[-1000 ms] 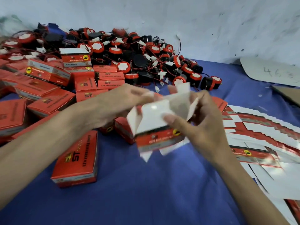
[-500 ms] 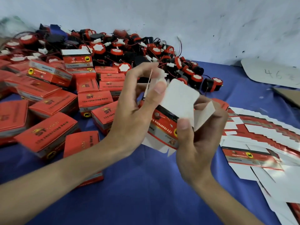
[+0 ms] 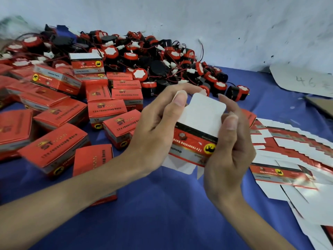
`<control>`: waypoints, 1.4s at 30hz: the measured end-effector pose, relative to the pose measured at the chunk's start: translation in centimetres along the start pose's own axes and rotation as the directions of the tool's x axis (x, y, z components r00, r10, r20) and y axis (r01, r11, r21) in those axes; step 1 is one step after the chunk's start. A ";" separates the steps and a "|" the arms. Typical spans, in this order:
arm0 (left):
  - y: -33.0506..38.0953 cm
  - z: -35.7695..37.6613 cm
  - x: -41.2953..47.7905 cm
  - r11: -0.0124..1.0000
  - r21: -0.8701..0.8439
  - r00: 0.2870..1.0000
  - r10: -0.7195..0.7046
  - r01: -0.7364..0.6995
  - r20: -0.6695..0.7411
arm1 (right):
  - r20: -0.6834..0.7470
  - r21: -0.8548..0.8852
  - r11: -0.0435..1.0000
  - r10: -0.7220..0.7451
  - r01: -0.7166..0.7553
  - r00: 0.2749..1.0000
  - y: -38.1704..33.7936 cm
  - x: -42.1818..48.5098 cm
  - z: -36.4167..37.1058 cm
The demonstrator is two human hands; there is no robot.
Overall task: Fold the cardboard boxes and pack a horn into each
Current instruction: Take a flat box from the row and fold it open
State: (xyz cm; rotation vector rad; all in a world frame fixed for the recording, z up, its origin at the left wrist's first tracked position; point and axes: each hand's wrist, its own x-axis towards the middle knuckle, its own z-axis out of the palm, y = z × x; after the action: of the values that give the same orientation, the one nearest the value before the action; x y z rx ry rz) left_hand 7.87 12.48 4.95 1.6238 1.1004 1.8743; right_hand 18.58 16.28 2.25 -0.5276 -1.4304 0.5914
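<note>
Dozens of folded red boxes (image 3: 54,147) are lying in a loose heap at nine o'clock on the blue cloth (image 3: 162,222). The outermost ones are running off the frame's edge and smearing into blur (most of their print is unreadable). Behind them, from ten to one o'clock, a pile of red-and-black horns (image 3: 144,56) is resting against the pale wall (image 3: 216,24), its wires tangling so that single horns are hard to separate.

At the centre the left hand (image 3: 155,134) is gripping the half-folded box (image 3: 194,139) in the air above the cloth. Its fingers are curling round the box's left side and hiding it, and its thumb is lying against the edge of the white flap (image 3: 203,114). That flap is standing up at the top; lower flaps are hanging open beneath, partly covered by the palms. The inside of the box is not showing.

The right hand (image 3: 228,154) is clasping the box's right side, its thumb pressing the flap's right edge and most of its fingers wrapping out of sight behind.

From three to five o'clock, flat box blanks (image 3: 288,152) are overlapping in a fanned row and running out of frame. At two o'clock a grey cardboard sheet (image 3: 306,80) with handwritten digits is being cut off by the edge.
</note>
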 end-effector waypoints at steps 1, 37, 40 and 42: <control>0.0 -0.1 0.0 0.999 -0.009 0.999 -0.037 0.037 0.029 | 0.010 -0.002 1.000 0.020 -0.020 1.000 -0.1 -0.1 0.0; -0.2 -0.9 -0.2 0.936 0.253 0.968 0.251 -0.244 0.004 | 0.155 -0.011 0.955 -0.291 0.296 0.944 0.3 0.1 -0.6; -0.2 -0.8 -0.3 0.925 0.292 0.966 0.258 -0.244 -0.010 | 0.151 -0.021 0.960 -0.274 0.281 0.950 0.4 0.0 -0.4; -0.2 -0.7 -0.5 0.924 0.305 0.971 0.240 -0.232 0.012 | 0.149 -0.022 0.958 -0.280 0.286 0.948 0.6 -0.1 -0.4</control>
State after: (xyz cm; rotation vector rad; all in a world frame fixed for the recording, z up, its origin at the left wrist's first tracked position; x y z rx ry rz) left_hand 7.33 12.01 4.52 1.9861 1.3087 1.9523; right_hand 18.90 16.67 1.80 -0.3087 -1.6253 0.3746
